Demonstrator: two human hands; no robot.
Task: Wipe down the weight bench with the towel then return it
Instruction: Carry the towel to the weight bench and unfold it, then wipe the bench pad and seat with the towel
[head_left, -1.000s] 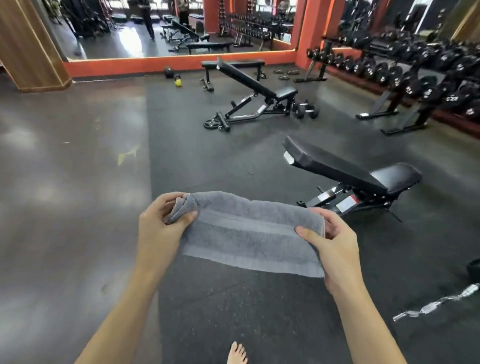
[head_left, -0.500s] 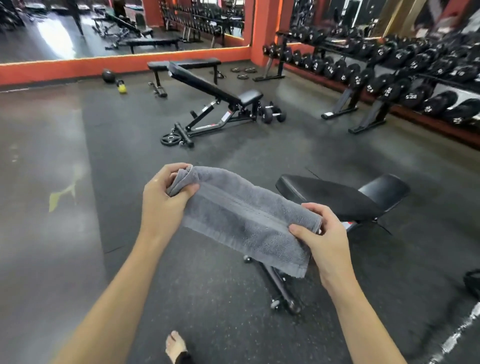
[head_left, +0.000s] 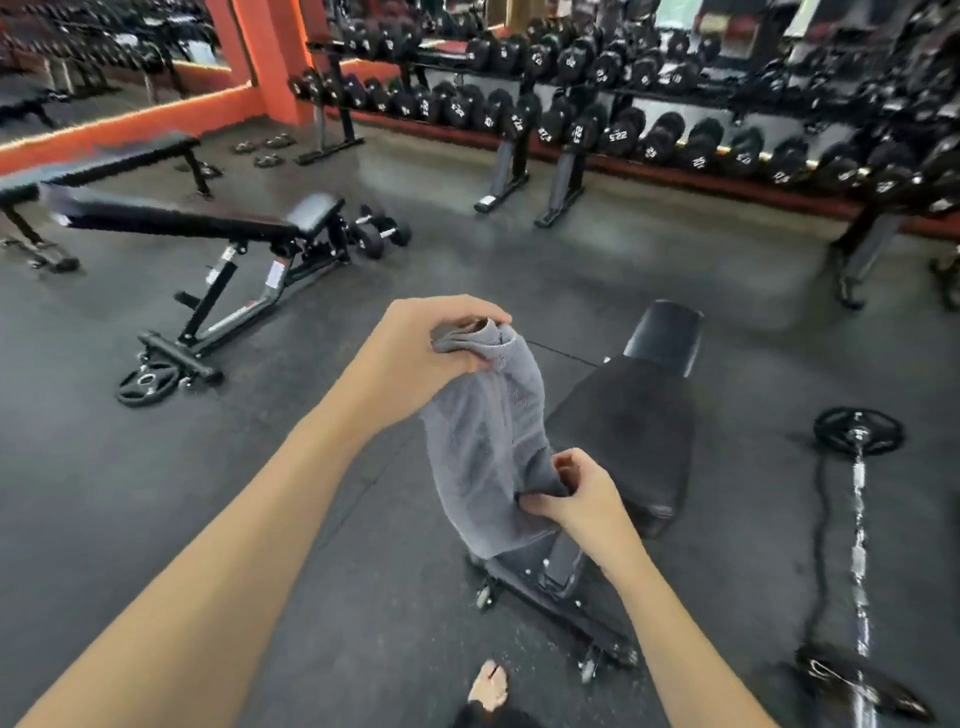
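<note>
A grey towel (head_left: 485, 447) hangs lengthwise between my hands in the middle of the view. My left hand (head_left: 423, 353) pinches its upper end, held higher and farther out. My right hand (head_left: 576, 493) grips the lower end close to me. Directly beyond the towel stands the black padded weight bench (head_left: 631, 431), its backrest running away from me toward the small seat pad. The towel's lower part hangs just above the near end of the bench and covers it.
A second adjustable bench (head_left: 208, 223) and a flat bench (head_left: 104, 161) stand at left. Long dumbbell racks (head_left: 623, 130) line the back. A loaded curl bar (head_left: 857, 545) lies on the floor at right. My bare foot (head_left: 488, 691) is near the bench's base.
I have stepped up to the bench's near end, and the view swung right. The towel turned from stretched sideways to hanging lengthwise, left hand raised, right hand lowered.
</note>
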